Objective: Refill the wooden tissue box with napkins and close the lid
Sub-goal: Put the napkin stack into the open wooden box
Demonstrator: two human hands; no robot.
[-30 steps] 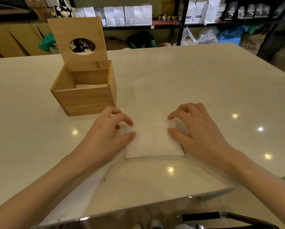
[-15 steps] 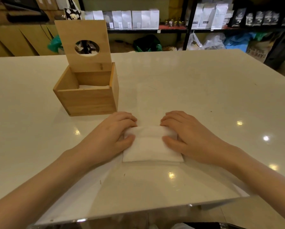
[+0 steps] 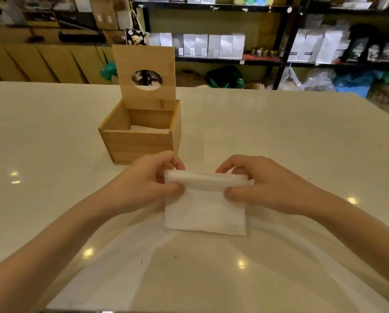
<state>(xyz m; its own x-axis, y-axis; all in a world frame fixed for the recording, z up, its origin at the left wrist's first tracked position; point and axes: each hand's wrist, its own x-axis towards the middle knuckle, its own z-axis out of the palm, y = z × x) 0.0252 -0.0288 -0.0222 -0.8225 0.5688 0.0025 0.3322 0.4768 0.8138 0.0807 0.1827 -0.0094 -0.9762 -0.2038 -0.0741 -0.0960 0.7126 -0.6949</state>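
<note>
Both forearms run off the bottom edge. Beyond the left hand (image 3: 148, 188), the wooden box (image 3: 141, 145) hides most of its napkins (image 3: 148, 129); shelf goods (image 3: 213, 45) blur.

A glossy cream table (image 3: 302, 136) carries an open wooden tissue box (image 3: 141, 144) with its lid (image 3: 145, 75) standing upright, and nearer the front edge a folded white napkin stack (image 3: 206, 211) whose near edge rests on it.

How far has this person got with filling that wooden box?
Partly done: the wooden box stands open, its lid upright, with some white napkins already inside. In hand: the left hand and right hand pinch a napkin stack by its top edge. Left: put it in the box, then close the lid.
</note>
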